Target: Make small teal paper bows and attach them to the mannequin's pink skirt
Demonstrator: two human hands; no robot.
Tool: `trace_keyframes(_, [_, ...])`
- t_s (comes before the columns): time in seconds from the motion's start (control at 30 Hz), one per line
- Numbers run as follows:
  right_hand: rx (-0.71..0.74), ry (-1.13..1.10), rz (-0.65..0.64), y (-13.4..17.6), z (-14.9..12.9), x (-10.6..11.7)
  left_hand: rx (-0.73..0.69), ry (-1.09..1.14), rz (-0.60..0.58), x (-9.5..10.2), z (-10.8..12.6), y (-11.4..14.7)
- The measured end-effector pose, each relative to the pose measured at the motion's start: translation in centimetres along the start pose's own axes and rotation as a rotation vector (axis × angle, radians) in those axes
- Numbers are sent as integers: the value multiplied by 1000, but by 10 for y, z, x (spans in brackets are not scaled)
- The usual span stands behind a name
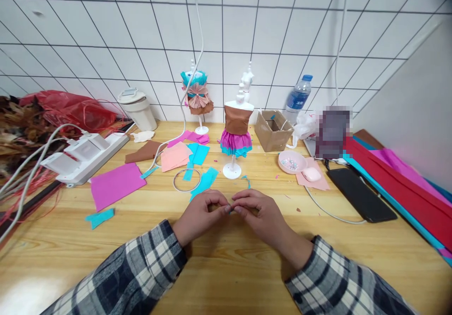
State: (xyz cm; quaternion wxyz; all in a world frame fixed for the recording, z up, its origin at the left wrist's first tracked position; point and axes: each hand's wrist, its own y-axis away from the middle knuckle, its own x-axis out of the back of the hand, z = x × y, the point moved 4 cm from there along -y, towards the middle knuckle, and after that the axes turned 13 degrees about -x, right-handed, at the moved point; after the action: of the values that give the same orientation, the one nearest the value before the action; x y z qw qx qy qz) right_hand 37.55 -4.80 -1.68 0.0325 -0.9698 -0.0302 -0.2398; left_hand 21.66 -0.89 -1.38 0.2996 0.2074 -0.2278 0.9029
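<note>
My left hand [206,211] and my right hand [257,214] meet fingertip to fingertip above the table. Both pinch a tiny teal scrap of crepe paper [231,211], mostly hidden by the fingers. Just beyond them stands a small white dress form [232,170], wearing a brown paper top [236,120] and a pink skirt [236,141] with a teal hem. A thin teal strip [246,181] lies between the form's base and my right hand. Left of my left hand are a teal paper piece [205,183] and a silver ring [175,186].
Behind stand a second dressed form [197,96], a cardboard box [270,138] and a water bottle [298,96]. At right are a pink bowl of beads [292,168], a black power bank [362,195] and coloured paper [399,173]. At left lie pink paper [116,185] and a power strip [95,155].
</note>
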Motion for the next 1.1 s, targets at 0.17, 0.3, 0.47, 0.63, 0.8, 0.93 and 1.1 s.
trace_keyframes(0.17, [1,0,-22,-1,0,0,7,12,-7,0,-1,0])
trace_keyframes(0.3, [6,-21,-29,-2,2,0,13,14,4,0,-2,0])
trace_keyframes(0.47, [3,-45,-29,-1,2,-1,9,6,28,1,-1,0])
trace_keyframes(0.63, [-7,-45,-40,-1,2,-1,23,-3,39,1,-1,-1])
trace_keyframes(0.8, [-22,-99,-43,-1,2,0,19,-5,38,2,-1,0])
trace_keyframes(0.93, [-61,-124,-59,-2,3,0,0,-3,20,1,1,0])
trace_keyframes(1.1, [-19,-84,-57,-1,0,2,23,21,15,1,2,-1])
